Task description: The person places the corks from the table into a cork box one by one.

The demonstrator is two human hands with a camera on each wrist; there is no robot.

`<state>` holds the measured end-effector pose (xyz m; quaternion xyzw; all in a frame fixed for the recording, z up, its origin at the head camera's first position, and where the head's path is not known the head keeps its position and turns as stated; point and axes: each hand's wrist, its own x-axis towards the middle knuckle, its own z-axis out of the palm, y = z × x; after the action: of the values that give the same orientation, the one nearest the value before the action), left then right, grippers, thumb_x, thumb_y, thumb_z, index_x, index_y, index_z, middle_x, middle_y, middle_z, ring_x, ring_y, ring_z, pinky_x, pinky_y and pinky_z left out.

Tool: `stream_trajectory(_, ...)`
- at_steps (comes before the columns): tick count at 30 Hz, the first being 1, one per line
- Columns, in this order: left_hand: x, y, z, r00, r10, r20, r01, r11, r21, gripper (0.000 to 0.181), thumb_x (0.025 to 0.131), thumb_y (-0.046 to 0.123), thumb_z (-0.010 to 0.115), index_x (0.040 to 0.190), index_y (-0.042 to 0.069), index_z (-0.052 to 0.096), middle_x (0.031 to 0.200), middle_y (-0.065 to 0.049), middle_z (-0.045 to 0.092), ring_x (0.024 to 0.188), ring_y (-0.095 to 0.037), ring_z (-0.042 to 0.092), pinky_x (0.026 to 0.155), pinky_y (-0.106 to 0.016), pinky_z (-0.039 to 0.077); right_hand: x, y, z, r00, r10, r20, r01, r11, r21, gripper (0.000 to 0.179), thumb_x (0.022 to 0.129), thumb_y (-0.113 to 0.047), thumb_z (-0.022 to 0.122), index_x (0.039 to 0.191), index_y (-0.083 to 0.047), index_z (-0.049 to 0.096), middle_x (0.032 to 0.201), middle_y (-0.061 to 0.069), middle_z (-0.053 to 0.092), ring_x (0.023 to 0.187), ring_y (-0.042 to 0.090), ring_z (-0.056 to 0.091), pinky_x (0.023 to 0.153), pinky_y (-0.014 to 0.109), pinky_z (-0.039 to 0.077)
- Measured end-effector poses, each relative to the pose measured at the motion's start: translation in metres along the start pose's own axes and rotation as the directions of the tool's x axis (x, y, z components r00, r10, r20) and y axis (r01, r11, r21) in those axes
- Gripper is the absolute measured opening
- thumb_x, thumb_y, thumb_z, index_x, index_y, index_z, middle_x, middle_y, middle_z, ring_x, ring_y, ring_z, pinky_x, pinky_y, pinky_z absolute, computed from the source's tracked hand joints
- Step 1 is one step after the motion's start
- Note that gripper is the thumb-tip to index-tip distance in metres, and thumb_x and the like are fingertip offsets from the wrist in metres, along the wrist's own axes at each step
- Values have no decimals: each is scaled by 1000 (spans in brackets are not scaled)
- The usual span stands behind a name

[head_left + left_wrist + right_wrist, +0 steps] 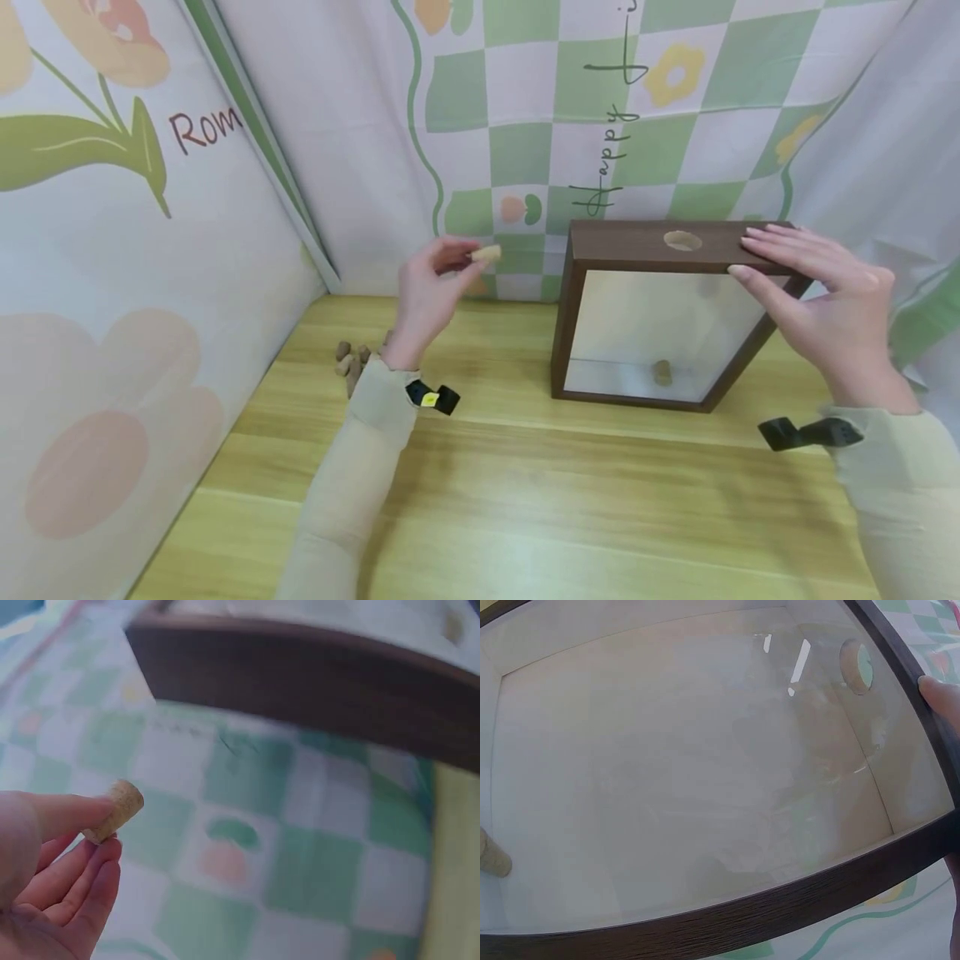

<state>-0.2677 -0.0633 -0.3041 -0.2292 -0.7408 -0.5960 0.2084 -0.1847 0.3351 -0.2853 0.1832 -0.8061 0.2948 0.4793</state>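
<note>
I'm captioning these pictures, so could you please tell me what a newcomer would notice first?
The eye probably falls on the upright, dark brown, clear-fronted box right of centre, under the right hand. Next comes the small tan cork cylinder pinched in the left hand, left of the box; another cork sits inside, near the bottom.

Left hand (60, 877) at 8 o'clock pinches cork (118, 810) toward 9, apart from blurry dark frame (300, 682) spanning 11 to 3, green-white checked cloth (319, 840) behind, yellowish strip (456, 870) at 4.
</note>
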Motion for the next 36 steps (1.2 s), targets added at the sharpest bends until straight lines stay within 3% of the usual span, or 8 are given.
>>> stream_trajectory(5, 18, 42, 19, 993, 116, 2, -115, 990, -85, 21, 88, 4, 81, 108, 2, 74, 103, -4, 75, 89, -15, 70, 83, -31, 58, 1, -1, -1, 1000, -7, -3, 7, 1000, -1, 30, 81, -11, 88, 109, -3, 79, 108, 19, 73, 117, -2, 60, 110, 31, 41)
stream_trajectory(8, 28, 62, 33, 988, 152, 31, -148, 982, -117, 20, 87, 0, 81, 106, 0, 75, 103, -6, 75, 89, -14, 71, 84, -29, 57, 1, 0, 0, 1000, -5, 0, 5, 1000, -9, 30, 81, -10, 88, 109, -3, 79, 108, 19, 73, 118, -2, 59, 110, 30, 41)
stream_trajectory(17, 49, 94, 79, 970, 105, 219, -89, 993, -81, 24, 88, 2, 80, 112, 1, 75, 105, -4, 72, 90, -5, 69, 85, -18, 53, -2, 6, 2, 1000, 8, 13, -8, 999, -34, 32, 79, -8, 89, 110, -6, 80, 110, 15, 73, 119, -2, 59, 109, 27, 40)
stream_trajectory(20, 54, 100, 93, 951, 81, 299, -79, 997, -21, 26, 90, 6, 80, 115, 3, 75, 105, -2, 74, 89, -3, 68, 83, -14, 51, -2, 6, 2, 1000, 11, 13, -11, 999, -39, 32, 79, -7, 89, 110, -6, 80, 110, 15, 74, 119, -3, 58, 109, 26, 40)
stream_trajectory(23, 59, 105, 106, 924, 80, 375, -109, 992, 56, 27, 91, 11, 79, 117, 4, 74, 106, 0, 74, 89, -2, 67, 83, -11, 49, -2, 6, 1, 1000, 15, 10, -15, 999, -37, 32, 79, -8, 89, 110, -6, 80, 110, 15, 73, 118, -3, 58, 108, 24, 40)
stream_trajectory(28, 65, 110, 124, 883, 85, 462, -179, 970, 164, 28, 93, 18, 79, 118, 6, 74, 107, 2, 74, 90, -1, 65, 82, -8, 46, -1, 7, 0, 1000, 11, 6, -11, 1000, -16, 31, 80, -10, 89, 109, -6, 80, 110, 16, 73, 118, -3, 59, 109, 26, 40)
stream_trajectory(34, 72, 114, 138, 833, -11, 553, -195, 930, 312, 27, 95, 27, 76, 119, 15, 76, 106, 12, 72, 92, 4, 63, 81, -6, 43, -2, 10, 0, 1000, 7, 10, -6, 999, -35, 32, 80, -11, 89, 110, -7, 80, 111, 15, 73, 118, -4, 58, 109, 27, 40)
stream_trajectory(36, 72, 114, 140, 826, -28, 562, -206, 915, 347, 28, 94, 30, 77, 119, 18, 77, 105, 15, 72, 92, 6, 63, 81, -6, 42, -2, 11, 1, 1000, 8, 13, -7, 999, -45, 32, 80, -11, 89, 111, -8, 80, 111, 14, 73, 118, -4, 58, 109, 25, 40)
